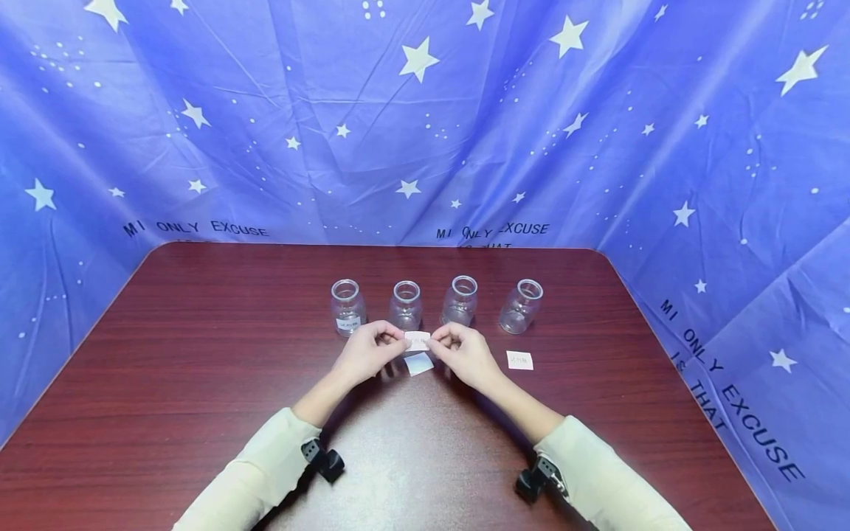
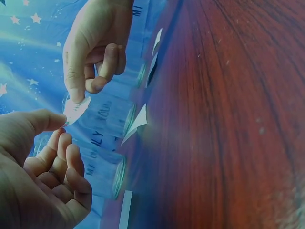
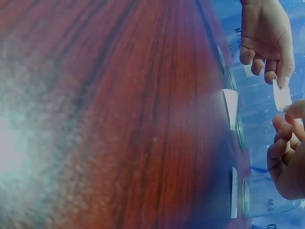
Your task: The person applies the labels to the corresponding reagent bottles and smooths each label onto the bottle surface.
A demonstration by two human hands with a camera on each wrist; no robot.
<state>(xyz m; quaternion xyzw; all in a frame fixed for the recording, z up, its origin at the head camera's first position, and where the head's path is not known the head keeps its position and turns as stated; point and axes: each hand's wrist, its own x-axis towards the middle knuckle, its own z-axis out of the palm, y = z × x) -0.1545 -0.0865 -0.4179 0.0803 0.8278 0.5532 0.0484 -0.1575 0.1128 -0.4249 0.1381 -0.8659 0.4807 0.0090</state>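
Between both hands, in front of the second glass jar [image 1: 406,304], a small white label [image 1: 417,341] with printed characters is stretched by its two side edges. My left hand [image 1: 372,350] pinches its left edge between thumb and index finger, the other fingers curled in. The right hand [image 1: 467,358] pinches the right edge the same way. In the left wrist view the label [image 2: 76,110] looks slightly bent. Just below it on the table lies a blank, pale square of paper [image 1: 419,363], one edge lifted in the right wrist view.
The leftmost glass jar [image 1: 345,299] has a white label [image 1: 348,325] on its front. Two more open jars stand in the row, a third jar [image 1: 461,299] and a rightmost jar [image 1: 522,306]. A printed label [image 1: 520,360] lies before the rightmost. A starry blue curtain [image 1: 372,147] surrounds the table [image 1: 199,413].
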